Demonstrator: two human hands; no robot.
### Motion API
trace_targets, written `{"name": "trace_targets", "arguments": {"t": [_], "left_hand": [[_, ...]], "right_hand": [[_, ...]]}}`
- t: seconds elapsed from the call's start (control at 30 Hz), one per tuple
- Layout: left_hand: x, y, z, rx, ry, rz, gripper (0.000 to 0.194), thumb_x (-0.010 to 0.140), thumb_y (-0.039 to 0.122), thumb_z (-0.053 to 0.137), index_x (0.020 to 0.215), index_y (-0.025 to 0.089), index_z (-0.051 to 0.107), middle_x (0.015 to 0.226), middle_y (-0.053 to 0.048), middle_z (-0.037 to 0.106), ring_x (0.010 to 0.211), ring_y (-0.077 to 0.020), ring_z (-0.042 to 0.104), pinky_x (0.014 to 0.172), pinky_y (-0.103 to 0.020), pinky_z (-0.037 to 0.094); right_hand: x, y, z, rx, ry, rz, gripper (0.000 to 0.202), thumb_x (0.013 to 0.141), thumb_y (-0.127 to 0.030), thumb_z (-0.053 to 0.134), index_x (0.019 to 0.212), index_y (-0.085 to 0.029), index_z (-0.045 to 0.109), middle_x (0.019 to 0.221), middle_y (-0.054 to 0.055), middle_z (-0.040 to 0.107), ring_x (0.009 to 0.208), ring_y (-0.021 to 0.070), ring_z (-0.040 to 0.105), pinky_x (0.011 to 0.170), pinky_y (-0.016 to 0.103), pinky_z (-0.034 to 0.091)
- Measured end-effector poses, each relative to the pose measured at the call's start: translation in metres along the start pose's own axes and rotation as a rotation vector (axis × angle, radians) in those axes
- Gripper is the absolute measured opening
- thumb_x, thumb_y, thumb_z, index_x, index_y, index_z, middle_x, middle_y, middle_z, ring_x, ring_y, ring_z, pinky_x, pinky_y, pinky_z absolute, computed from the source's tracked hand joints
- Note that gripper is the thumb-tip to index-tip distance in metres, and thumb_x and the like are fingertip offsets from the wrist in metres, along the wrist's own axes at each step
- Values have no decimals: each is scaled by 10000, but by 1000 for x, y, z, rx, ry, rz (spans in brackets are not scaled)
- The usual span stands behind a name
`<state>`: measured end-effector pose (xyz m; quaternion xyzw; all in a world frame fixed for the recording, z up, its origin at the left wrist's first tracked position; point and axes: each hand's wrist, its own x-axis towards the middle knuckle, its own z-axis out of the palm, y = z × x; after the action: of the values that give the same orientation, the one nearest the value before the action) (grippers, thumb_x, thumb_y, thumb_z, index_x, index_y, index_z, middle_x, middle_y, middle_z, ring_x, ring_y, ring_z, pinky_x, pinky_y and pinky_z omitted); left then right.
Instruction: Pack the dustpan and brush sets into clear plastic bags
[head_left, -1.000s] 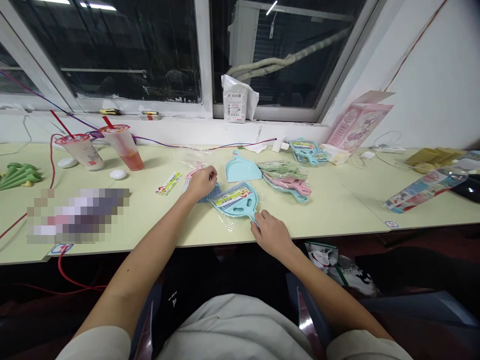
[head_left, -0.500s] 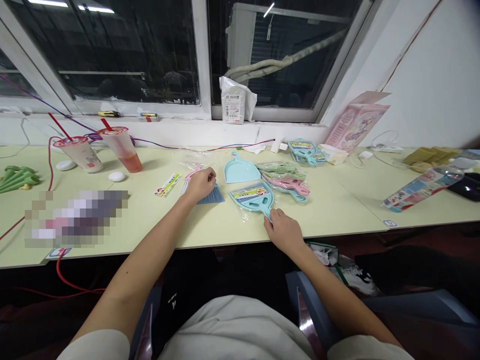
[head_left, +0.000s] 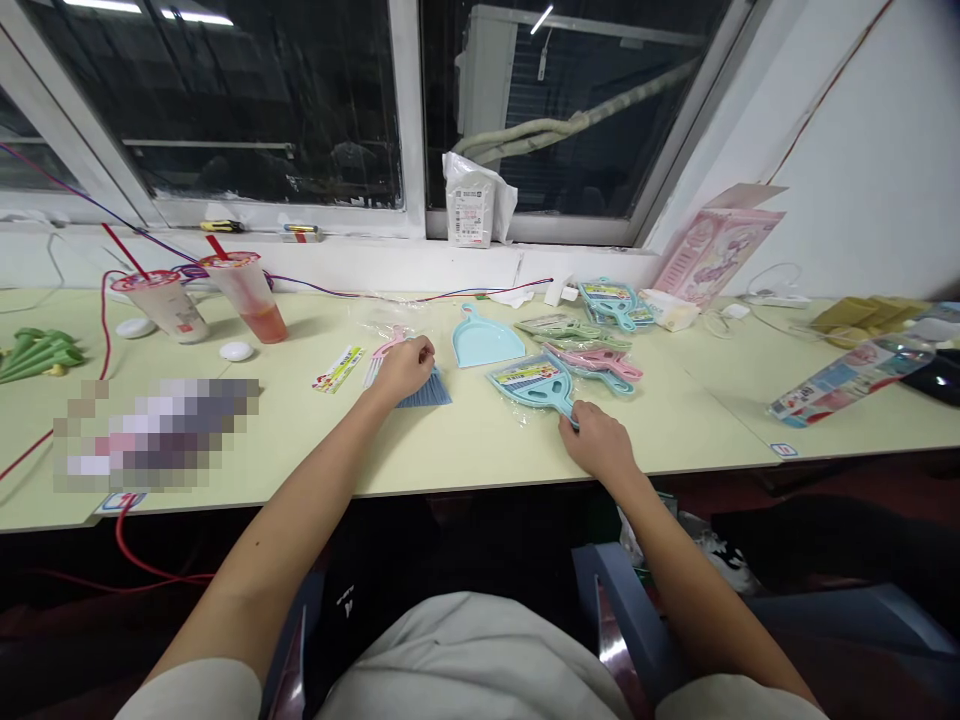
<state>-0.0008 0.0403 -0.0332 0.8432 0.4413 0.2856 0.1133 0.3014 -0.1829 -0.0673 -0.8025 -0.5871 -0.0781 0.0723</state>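
Note:
My right hand point(head_left: 600, 440) grips the handle of a light-blue dustpan point(head_left: 536, 382) near the table's front edge. A printed label and clear plastic wrap are on this dustpan. My left hand point(head_left: 405, 368) is closed with curled fingers above a brush with blue bristles point(head_left: 425, 388); whether anything is in the fingers is hidden. Beside it lies a brush with a pink handle point(head_left: 388, 341), partly covered by the hand. Between my hands, farther back, rests an unwrapped light-blue dustpan point(head_left: 487, 340). A yellow label card point(head_left: 338, 370) lies left of the brushes.
Wrapped green point(head_left: 577, 330) and pink dustpan sets point(head_left: 600, 360) lie to the right, with more blue sets point(head_left: 615, 303) behind. Two drink cups point(head_left: 251, 300) stand at left. A clear printed package point(head_left: 847, 382) and a pink box point(head_left: 720, 245) are at right.
My right hand has slid the wrapped blue dustpan rightward, toward the green and pink sets, which have shifted slightly right. My left hand stays in place.

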Motion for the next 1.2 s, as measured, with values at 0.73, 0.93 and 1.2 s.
{"name": "trace_targets", "arguments": {"t": [0.73,0.93,1.2], "left_hand": [[-5,-6,15,312,-220,116,473,994,364,495,1408,191,647,1481,-141,623,1408,-334,525,1173,-490,399],[-4,-8,16,322,-218,109,444,991,376,503,1339,176,692,1447,-164,642,1375,-350,548,1146,-488,418],[-1,-6,6,430,23,-178,400,961,275,497,1277,130,694,1314,-242,665,1311,-418,543,1070,-558,427]], "right_hand": [[4,-14,-17,94,-123,-61,314,1096,-489,445,1155,-186,502,1181,130,643,922,259,671,671,327,322],[4,-18,-26,133,61,23,468,1029,-645,496,1111,-187,546,1137,142,628,987,298,645,699,344,375],[42,-33,-35,469,445,-140,249,1007,-398,527,817,-239,500,877,72,638,872,243,598,786,356,416]]}}
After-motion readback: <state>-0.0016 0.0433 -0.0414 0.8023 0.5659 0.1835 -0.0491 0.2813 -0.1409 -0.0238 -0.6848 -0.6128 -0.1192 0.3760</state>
